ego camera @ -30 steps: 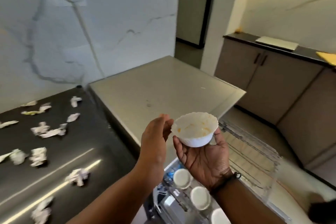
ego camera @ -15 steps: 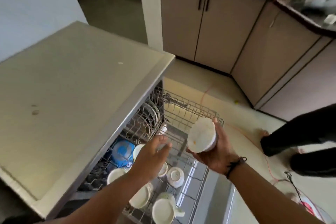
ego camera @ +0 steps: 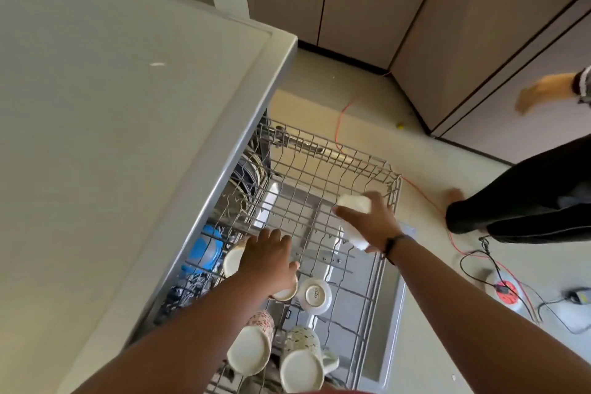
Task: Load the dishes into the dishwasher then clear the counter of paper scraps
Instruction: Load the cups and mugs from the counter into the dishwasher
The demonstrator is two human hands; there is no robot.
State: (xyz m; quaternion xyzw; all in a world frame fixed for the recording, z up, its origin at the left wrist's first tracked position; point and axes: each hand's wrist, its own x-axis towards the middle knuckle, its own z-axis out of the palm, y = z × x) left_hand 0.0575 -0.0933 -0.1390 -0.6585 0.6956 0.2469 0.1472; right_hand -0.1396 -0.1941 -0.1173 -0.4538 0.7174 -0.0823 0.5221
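White bowl gripped on edge in right hand above dishwasher rack; left hand, fingers relaxed, over racked cups.

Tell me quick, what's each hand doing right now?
Left hand: open, fingers spread over a cup in the rack.
Right hand: grip on the bowl.
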